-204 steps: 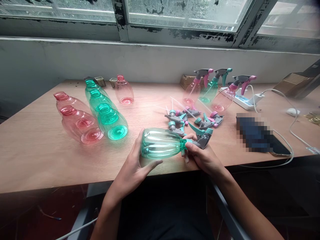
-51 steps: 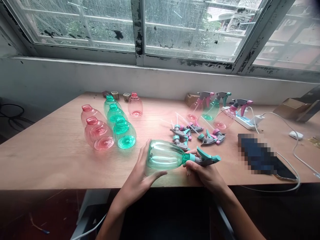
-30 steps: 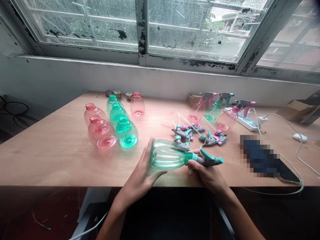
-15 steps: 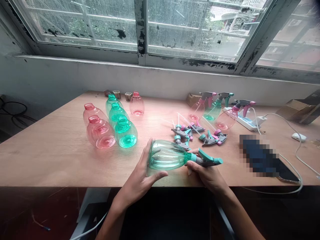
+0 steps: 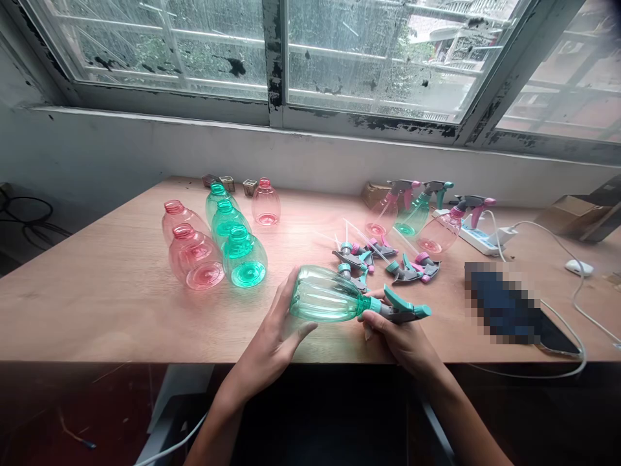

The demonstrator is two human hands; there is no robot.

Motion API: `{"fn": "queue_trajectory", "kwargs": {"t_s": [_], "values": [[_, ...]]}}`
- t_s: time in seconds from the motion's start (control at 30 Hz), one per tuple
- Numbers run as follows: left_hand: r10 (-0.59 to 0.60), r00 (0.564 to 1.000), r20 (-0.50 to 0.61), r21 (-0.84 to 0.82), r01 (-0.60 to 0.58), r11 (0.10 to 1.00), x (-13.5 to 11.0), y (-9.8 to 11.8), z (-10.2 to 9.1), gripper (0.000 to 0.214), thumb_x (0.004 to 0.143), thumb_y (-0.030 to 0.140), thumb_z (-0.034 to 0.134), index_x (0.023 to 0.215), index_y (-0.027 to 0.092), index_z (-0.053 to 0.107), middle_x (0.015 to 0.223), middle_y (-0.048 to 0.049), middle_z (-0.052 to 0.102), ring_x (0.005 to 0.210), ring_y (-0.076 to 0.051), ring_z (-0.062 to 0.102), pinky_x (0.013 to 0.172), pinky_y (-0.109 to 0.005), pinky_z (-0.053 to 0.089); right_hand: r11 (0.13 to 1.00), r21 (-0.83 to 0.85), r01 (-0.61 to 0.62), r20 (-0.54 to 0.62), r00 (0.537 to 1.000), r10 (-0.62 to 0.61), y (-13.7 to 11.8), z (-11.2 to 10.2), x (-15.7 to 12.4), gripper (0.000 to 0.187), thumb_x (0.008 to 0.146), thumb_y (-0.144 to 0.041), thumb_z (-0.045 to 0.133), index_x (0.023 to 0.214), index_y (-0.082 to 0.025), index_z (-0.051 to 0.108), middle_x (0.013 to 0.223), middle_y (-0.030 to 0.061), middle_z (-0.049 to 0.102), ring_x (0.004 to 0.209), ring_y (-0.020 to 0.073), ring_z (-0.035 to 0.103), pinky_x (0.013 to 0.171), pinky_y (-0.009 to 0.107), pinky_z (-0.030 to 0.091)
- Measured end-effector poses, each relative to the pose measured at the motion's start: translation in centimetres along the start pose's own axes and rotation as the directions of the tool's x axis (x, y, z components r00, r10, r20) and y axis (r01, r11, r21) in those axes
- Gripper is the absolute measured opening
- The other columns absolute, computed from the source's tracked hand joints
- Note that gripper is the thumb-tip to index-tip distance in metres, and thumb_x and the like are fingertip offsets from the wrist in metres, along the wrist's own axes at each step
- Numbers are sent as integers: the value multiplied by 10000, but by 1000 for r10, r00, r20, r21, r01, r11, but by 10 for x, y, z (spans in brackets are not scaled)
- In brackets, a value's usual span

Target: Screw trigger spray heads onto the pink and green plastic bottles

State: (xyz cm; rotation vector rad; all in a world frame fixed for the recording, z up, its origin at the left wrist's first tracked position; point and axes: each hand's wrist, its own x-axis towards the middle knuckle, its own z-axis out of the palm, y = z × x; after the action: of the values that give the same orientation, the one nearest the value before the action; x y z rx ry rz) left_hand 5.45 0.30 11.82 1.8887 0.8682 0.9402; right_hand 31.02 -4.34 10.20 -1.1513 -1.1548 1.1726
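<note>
I hold a green see-through spray bottle [image 5: 326,301] on its side just above the wooden table's [image 5: 97,298] near edge. My left hand [image 5: 276,333] cups its base, thumb under and fingers over it. My right hand [image 5: 400,336] grips the grey and teal trigger head [image 5: 400,309] at the bottle's neck. Loose trigger heads [image 5: 383,259] with dip tubes lie just beyond the bottle.
Open pink bottles [image 5: 191,252] and green bottles [image 5: 235,239] lie at the left. Three finished spray bottles [image 5: 417,213] stand at the back right by a power strip [image 5: 478,236]. A blurred dark object [image 5: 504,310], cables and a cardboard box [image 5: 577,213] lie at the right.
Over the last seconds the view rose to take in the window. The bottle stays in both hands; its trigger head has turned a little and the bottle has lifted slightly.
</note>
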Motion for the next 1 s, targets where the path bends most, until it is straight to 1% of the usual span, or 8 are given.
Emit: {"fn": "queue_trajectory", "kwargs": {"t_s": [0.17,0.3,0.4,0.57,0.67,0.77,0.87,1.0], "values": [[-22,1000,-7,74,23,997,1,5,0,852,987,408,653,1642,402,108,1744,10,201,1614,-242,143,1323,-429,116,1000,-25,-14,-10,1000,13,-1,0,0,281,900,-412,781,1073,-232,653,660,-49,617,631,154,523,648,296,395],[-43,999,6,83,42,996,4,7,-1,816,984,447,646,1643,319,182,1708,-48,304,1590,-263,239,1316,-417,181,999,-33,-20,-19,1000,20,-1,-1,0,261,899,-417,782,1033,-228,662,664,-50,607,633,148,516,656,294,394],[-32,999,-4,88,32,996,5,5,-1,794,988,430,645,1640,329,203,1707,-44,310,1584,-268,253,1314,-423,190,999,-25,-20,-25,999,20,-1,0,-1,244,913,-419,766,1009,-222,657,665,-48,607,627,145,513,655,296,394],[-3,1000,-15,52,4,999,3,1,2,800,999,390,639,1633,420,153,1726,13,256,1592,-249,234,1316,-433,178,999,-33,-10,-8,1000,10,-1,1,-1,238,928,-423,746,1017,-225,647,656,-47,612,650,159,541,684,304,405],[-54,999,-5,16,54,998,1,1,3,852,991,419,643,1645,391,96,1748,5,187,1608,-248,180,1320,-438,155,1000,-22,-11,-7,1000,11,-3,1,-1,250,920,-414,754,1046,-234,635,644,-57,597,636,157,523,674,302,396],[-124,992,-2,-42,124,991,0,2,3,940,967,474,662,1658,310,46,1760,-35,135,1615,-254,142,1321,-437,156,999,-36,-34,1,999,34,-4,0,-1,279,904,-393,766,1089,-240,623,654,-60,596,633,161,515,654,300,382],[-129,992,-2,-33,129,991,1,4,2,900,967,488,658,1656,258,126,1742,-68,206,1605,-265,185,1322,-440,164,997,-46,-60,3,998,60,-5,0,-1,322,879,-375,784,1119,-239,617,664,-54,610,636,171,521,637,300,376],[-71,997,-7,33,71,997,3,6,0,812,985,468,639,1645,291,200,1713,-52,294,1595,-284,214,1323,-454,154,998,-43,-51,8,999,52,-5,0,-2,311,895,-382,767,1125,-232,621,660,-49,606,635,173,524,641,308,377]]}}
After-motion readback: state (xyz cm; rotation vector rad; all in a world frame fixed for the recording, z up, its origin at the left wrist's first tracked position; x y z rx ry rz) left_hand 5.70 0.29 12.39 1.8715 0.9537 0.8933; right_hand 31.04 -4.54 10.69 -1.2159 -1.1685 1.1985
